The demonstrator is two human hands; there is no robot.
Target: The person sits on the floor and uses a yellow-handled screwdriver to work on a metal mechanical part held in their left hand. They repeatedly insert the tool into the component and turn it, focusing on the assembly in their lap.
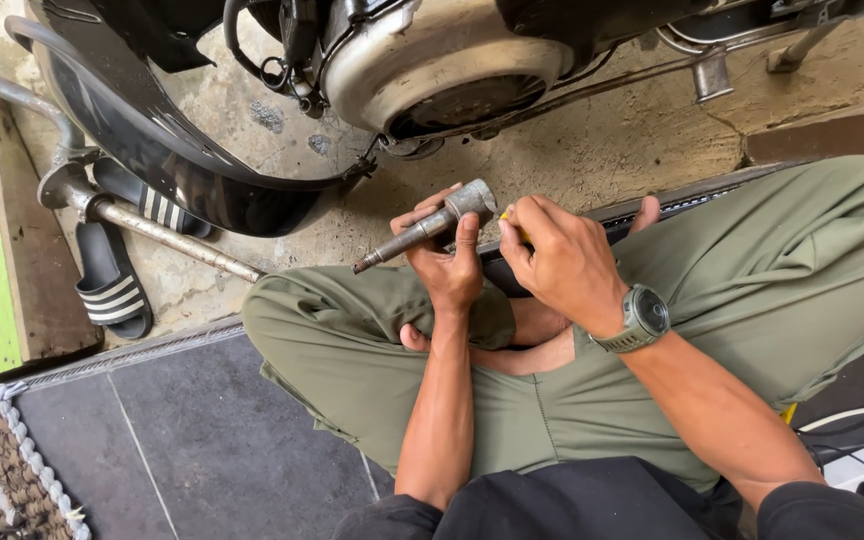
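Above the lap, the left hand (pixel 449 262) clenches a worn grey metal shaft (pixel 420 229) pointing down-left, while the right hand (pixel 560 262) pinches a small yellow-handled tool (pixel 505 216) (mostly hidden) at its thick upper-right end.

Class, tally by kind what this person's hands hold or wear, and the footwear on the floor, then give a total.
Grey metal shaft, left hand: 1
Yellow-handled tool, mostly hidden, right hand: 1
Wristwatch: 1
Striped black sandals: 2
Total: 5
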